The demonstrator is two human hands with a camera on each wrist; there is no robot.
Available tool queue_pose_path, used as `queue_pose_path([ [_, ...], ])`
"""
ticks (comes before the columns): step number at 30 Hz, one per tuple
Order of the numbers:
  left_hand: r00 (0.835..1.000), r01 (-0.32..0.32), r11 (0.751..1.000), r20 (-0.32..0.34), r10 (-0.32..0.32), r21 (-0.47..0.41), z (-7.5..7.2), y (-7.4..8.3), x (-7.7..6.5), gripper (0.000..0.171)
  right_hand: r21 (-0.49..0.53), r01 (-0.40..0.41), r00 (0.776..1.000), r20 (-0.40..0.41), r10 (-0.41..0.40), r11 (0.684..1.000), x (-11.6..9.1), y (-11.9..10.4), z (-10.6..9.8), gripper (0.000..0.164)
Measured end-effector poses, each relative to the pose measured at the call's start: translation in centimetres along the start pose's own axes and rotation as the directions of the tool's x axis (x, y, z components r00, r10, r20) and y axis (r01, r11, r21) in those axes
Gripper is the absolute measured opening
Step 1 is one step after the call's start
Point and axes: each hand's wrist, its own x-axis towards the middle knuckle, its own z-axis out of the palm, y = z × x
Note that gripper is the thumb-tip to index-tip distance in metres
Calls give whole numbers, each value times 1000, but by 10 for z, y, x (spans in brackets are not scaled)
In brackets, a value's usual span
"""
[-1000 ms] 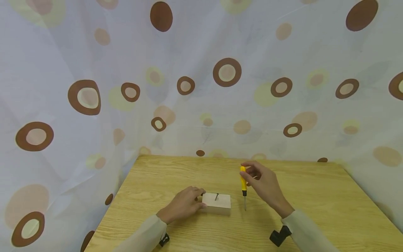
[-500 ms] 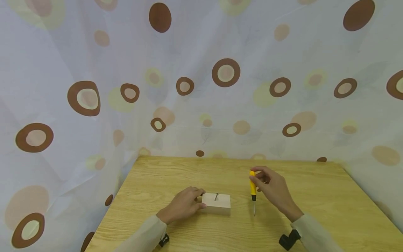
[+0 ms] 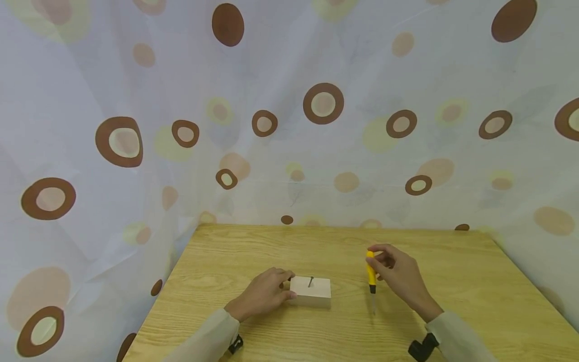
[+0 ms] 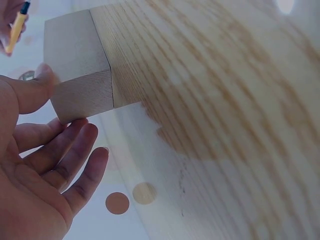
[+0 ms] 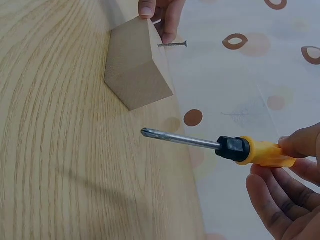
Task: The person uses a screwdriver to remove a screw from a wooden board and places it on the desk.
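Observation:
A pale wooden block (image 3: 312, 300) lies on the table, and a dark screw (image 5: 174, 44) stands up out of its top face. My left hand (image 3: 264, 291) grips the block's left end, thumb (image 4: 37, 90) on the near side and fingers round the far side. To the right of the block, my right hand (image 3: 400, 274) pinches a screwdriver (image 3: 371, 274) by its yellow handle. It hangs nearly upright, tip down, above the tabletop. In the right wrist view its cross-shaped tip and steel shaft (image 5: 187, 140) show, apart from the block and the screw.
The wood-grain table (image 3: 235, 251) runs back to a white sheet (image 3: 280, 60) printed with brown and beige circles. A black wrist camera (image 3: 422, 347) sits at the right cuff, another (image 3: 235, 345) at the left.
My right hand has moved right and a little toward me with the screwdriver, away from the block. The left hand and the block have stayed in place.

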Motion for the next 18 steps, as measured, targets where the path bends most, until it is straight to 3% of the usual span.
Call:
queue_pose_path([
  [18, 1000, 0, 1000, 6, 0, 0, 2, -2, 1, 51, -35, -104, 994, 33, 105, 994, -10, 23, -5, 35],
])
